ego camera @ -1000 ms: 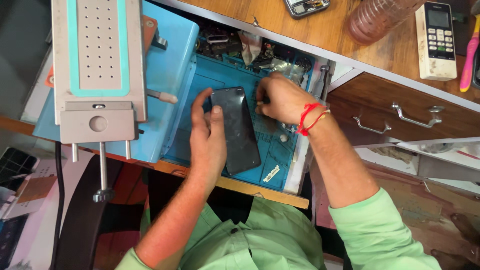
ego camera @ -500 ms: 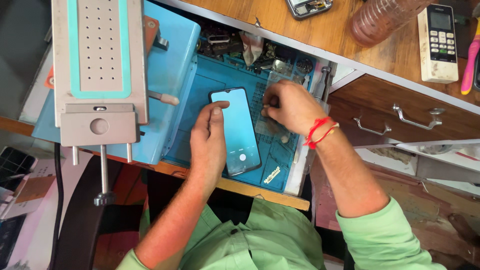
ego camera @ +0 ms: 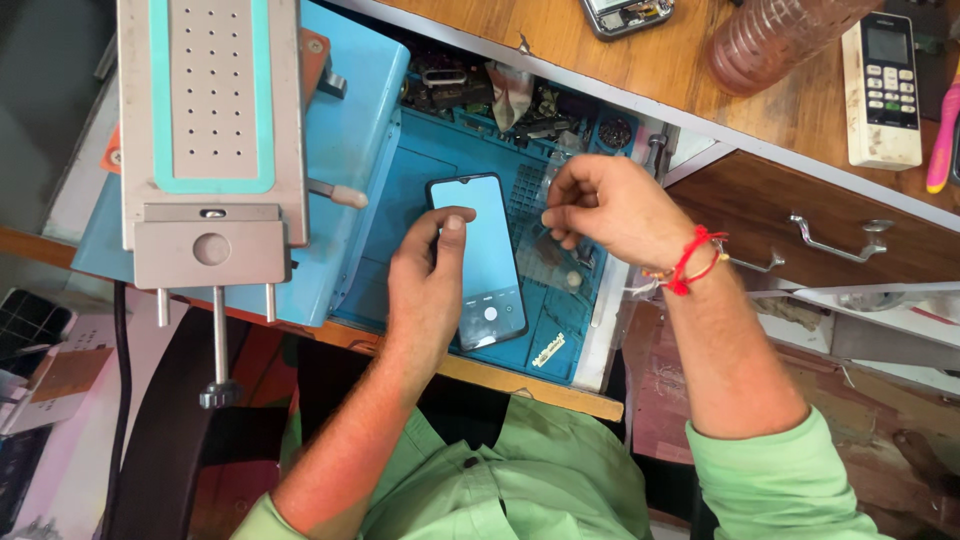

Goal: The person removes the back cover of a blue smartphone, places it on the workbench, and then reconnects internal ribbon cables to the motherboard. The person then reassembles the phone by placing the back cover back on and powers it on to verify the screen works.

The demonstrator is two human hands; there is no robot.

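Slim black glass-fronted smartphone [ego camera: 480, 258], screen lit, on blue silicone repair mat [ego camera: 400, 190], gripped along left edge by left hand [ego camera: 428, 290]; right hand [ego camera: 610, 205] pinching clear film [ego camera: 545, 235]; likely light, slippery, fragile—best held by edges.

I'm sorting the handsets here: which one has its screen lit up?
The smartphone on the blue mat, steadied by the left hand. Its screen glows; the opened phone on the wooden desktop shows none.
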